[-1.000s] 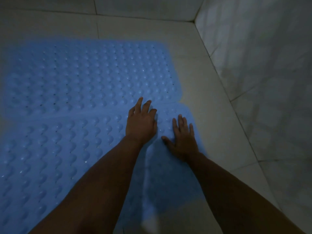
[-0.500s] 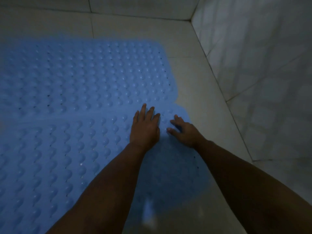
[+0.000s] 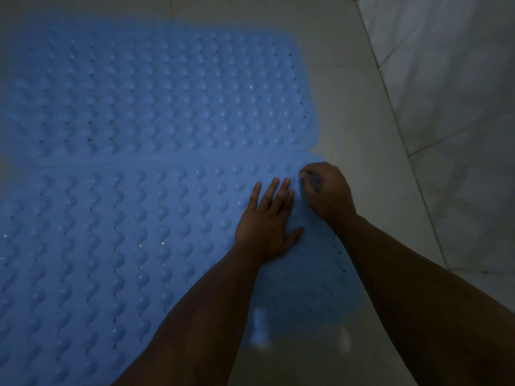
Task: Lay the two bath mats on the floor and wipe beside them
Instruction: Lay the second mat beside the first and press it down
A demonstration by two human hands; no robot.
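Two blue bath mats with rows of raised bumps lie flat side by side on the tiled floor. The far mat (image 3: 167, 93) meets the near mat (image 3: 97, 246) along a straight seam. My left hand (image 3: 267, 221) lies palm down with straight fingers on the near mat close to its right end. My right hand (image 3: 326, 190) is at the near mat's far right corner, fingers curled and pinching the mat's edge there.
Pale floor tiles (image 3: 362, 162) run along the right of the mats up to a tiled wall (image 3: 459, 107). A strip of bare floor also shows beyond the far mat. The room is dim.
My right hand has gone from lying flat on the near mat to curling its fingers at the mat's right corner. The left hand has stayed flat, and the view has moved closer.
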